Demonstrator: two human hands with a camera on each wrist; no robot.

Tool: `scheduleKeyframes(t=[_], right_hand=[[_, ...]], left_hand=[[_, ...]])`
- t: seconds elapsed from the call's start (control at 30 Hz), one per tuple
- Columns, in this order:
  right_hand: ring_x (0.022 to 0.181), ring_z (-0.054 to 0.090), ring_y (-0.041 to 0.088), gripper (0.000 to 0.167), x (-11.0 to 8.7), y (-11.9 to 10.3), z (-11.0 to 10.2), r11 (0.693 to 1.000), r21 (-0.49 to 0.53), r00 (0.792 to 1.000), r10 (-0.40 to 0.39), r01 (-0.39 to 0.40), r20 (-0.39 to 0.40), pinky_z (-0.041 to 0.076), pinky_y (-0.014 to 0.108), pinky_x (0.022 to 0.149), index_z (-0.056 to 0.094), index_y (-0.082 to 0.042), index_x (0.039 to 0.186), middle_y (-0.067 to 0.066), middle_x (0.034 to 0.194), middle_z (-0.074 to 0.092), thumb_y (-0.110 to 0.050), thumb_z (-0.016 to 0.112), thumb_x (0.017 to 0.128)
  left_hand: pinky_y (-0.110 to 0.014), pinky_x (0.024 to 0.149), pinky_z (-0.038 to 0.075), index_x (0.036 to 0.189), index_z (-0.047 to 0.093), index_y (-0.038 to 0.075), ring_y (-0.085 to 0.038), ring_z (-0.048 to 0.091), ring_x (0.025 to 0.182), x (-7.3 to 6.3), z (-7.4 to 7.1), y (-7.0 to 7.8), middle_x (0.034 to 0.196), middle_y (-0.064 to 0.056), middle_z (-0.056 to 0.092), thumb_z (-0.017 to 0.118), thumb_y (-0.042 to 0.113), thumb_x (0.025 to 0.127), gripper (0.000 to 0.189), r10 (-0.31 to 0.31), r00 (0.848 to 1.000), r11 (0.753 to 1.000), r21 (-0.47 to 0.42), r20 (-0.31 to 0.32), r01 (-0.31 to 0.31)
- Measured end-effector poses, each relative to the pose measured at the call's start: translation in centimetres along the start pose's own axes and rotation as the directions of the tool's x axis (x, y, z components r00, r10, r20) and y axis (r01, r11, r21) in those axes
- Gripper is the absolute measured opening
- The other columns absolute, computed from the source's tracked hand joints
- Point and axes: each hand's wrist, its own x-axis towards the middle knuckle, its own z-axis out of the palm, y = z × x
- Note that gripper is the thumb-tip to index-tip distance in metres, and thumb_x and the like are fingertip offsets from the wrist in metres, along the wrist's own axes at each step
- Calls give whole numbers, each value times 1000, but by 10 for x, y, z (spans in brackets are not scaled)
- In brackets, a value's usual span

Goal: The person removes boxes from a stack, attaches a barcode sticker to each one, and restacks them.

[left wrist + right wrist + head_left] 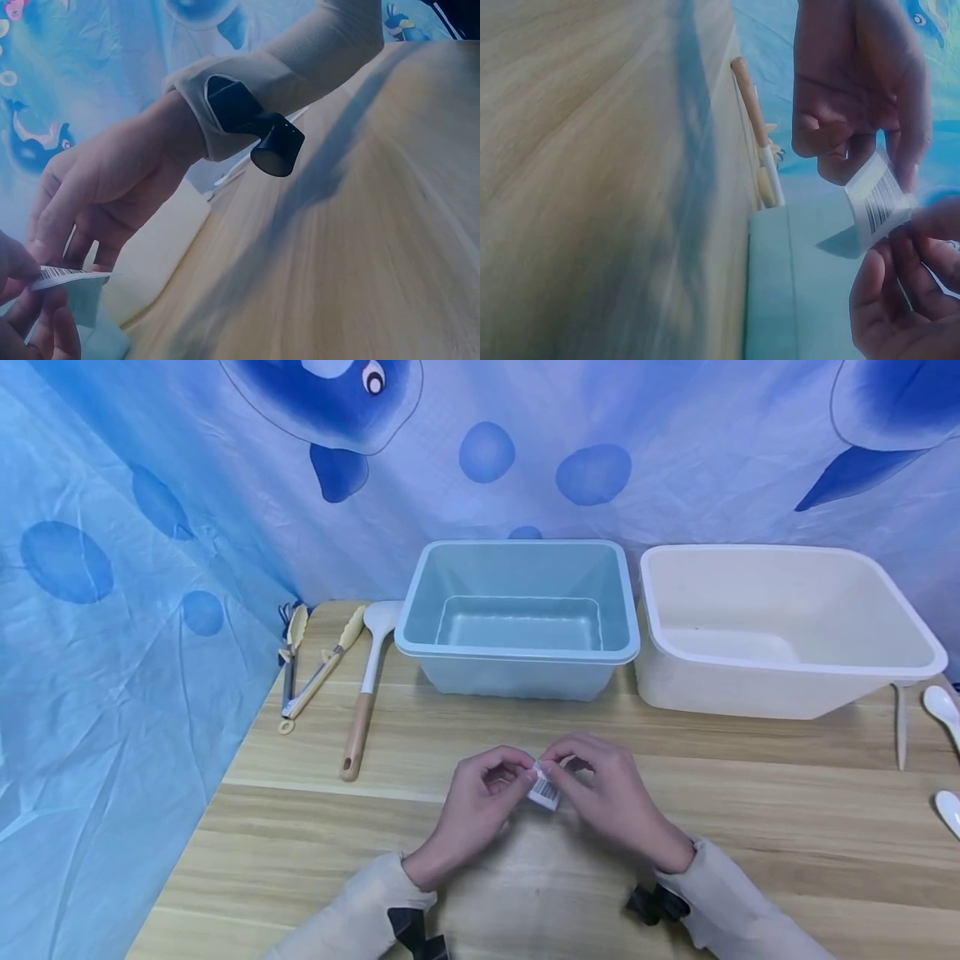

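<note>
Between both hands is a small, flat white label (544, 793) printed with a barcode. My left hand (480, 802) pinches its upper left edge between thumb and index finger. Thumb and fingertips of my right hand (607, 789) pinch the upper right edge. Seen from the right wrist, the label (877, 202) is tilted and thin, with the black bars showing. In the left wrist view it is nearly edge-on. Whether anything sits behind the label is hidden by the fingers. Both hands are just above the wooden table (525, 893), in front of the bins.
Behind the hands stand a light blue bin (517, 672) and a white bin (735, 689). At left lie a white spatula (367, 685) with a wooden handle and cream-tipped tongs (322, 672). White spoons (947, 710) lie at the right edge. A blue patterned curtain (420, 518) hangs behind.
</note>
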Motion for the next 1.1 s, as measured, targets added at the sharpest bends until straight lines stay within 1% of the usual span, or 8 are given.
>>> scheduleKeyframes(t=[0.13,0.23,0.47,0.57,0.73,0.87,0.97,1.1], right_hand=[[81,65,8,14,1,2,-1,998,22,998,55,-55,-1,57,23,70,69,-12,88,-2,88,70,1,71,84],[83,65,11,13,1,4,-2,995,33,995,98,-97,-22,57,25,71,69,-9,90,1,89,70,2,69,85],[84,65,15,9,1,9,-3,980,62,978,192,-188,-79,57,26,73,68,-4,93,6,92,71,2,66,87],[86,65,14,7,2,11,-4,968,75,962,249,-241,-109,57,26,77,68,-4,94,7,94,71,-1,64,89],[88,65,10,8,3,15,-8,936,138,927,343,-323,-152,55,22,85,67,-3,97,9,96,70,-2,61,92],[84,65,6,9,3,17,-10,936,141,918,346,-324,-192,53,16,81,67,-1,97,10,94,71,-1,61,91],[77,63,5,7,4,19,-10,947,107,918,319,-302,-236,52,14,74,68,-1,95,9,89,71,-1,63,90],[71,59,6,6,4,20,-11,957,65,917,291,-284,-273,50,16,66,69,-2,93,8,82,71,-2,65,88]], left_hand=[[-19,65,50,98,69,5,-11,60,77,0,0,-2,92,-10,68,64,4,89,10,-4,1000,1000,-3,-9,4],[-18,63,49,97,68,6,-11,59,76,0,0,-3,91,-9,67,65,3,89,10,-32,999,999,2,-18,32],[-18,63,49,94,67,5,-10,59,75,-2,-1,-9,90,-10,67,66,3,87,7,-61,997,998,22,-36,62],[-17,62,48,93,67,2,-9,58,73,-3,-1,-13,89,-13,66,66,2,86,6,-63,997,998,21,-42,64],[-17,63,47,90,67,0,-8,56,71,-5,-3,-19,86,-14,66,68,0,84,6,-87,995,996,27,-52,89],[-18,65,48,89,68,1,-9,57,71,-6,-5,-21,84,-12,67,69,1,84,5,-112,992,992,59,-56,115],[-19,63,48,88,69,3,-10,57,70,-7,-6,-23,83,-9,68,70,4,84,5,-127,991,984,117,-50,132],[-19,62,48,90,70,4,-9,57,69,-9,-8,-26,82,-6,69,71,9,84,7,-133,990,967,211,-41,139]])
